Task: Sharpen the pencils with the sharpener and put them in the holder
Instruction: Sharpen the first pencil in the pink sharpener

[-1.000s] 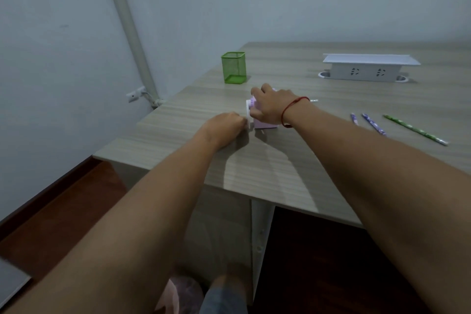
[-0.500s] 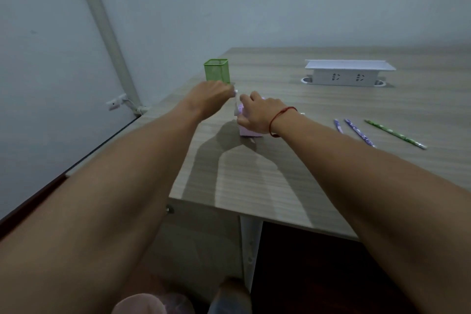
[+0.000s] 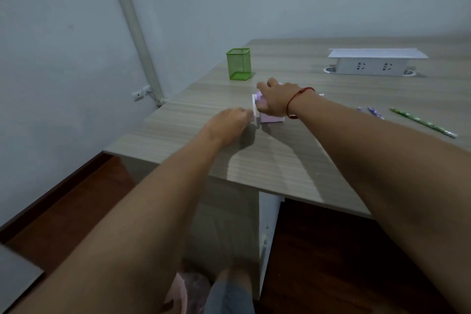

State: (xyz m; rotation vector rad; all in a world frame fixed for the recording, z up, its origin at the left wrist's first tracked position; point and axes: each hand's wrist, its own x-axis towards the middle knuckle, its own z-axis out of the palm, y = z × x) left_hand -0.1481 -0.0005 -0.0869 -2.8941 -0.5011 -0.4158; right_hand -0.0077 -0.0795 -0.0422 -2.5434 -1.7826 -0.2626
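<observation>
Left hand (image 3: 226,123) is swung back down from high near the holder (image 3: 238,64), fingers apparently pinched on the crank (image 3: 254,107); sharpener (image 3: 270,115) is clamped under the right hand (image 3: 276,99), so cranking is judged under way.

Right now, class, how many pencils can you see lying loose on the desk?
3: two purple pencils, side by side and partly hidden behind the right forearm, and a green pencil to their right. Another may sit in the sharpener, under the right hand.
</observation>
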